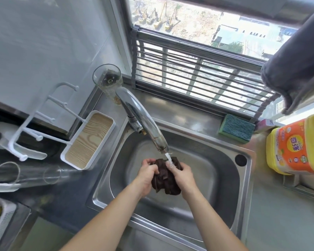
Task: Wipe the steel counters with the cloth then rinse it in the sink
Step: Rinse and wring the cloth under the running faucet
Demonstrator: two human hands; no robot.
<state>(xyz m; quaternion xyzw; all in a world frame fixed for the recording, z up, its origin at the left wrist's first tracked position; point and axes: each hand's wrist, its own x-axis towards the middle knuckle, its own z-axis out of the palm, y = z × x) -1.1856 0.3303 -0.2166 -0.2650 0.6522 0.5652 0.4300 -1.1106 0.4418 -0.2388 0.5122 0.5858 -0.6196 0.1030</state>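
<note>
Over the steel sink, both of the person's hands are bunched around one dark brown cloth, held above the basin right under the spout of the single chrome faucet. One thin stream of water falls onto the top of the cloth. The left hand grasps the cloth's left side with fingers curled in; the right hand clutches its right side, thumb up near the stream. Both forearms reach in from the near edge of the sink.

Behind the faucet stands one clear glass cup, upright in the corner. Left of the sink sits one white tray with a wood-grain base, with a white peg rack rising from it. Two clear glasses lie on their sides on the dark counter further left. On the sink's back ledge rests one green scouring sponge, and to the right one yellow detergent bottle with an orange label. One grey towel hangs at the upper right, before the roll-up drying rack at the window
</note>
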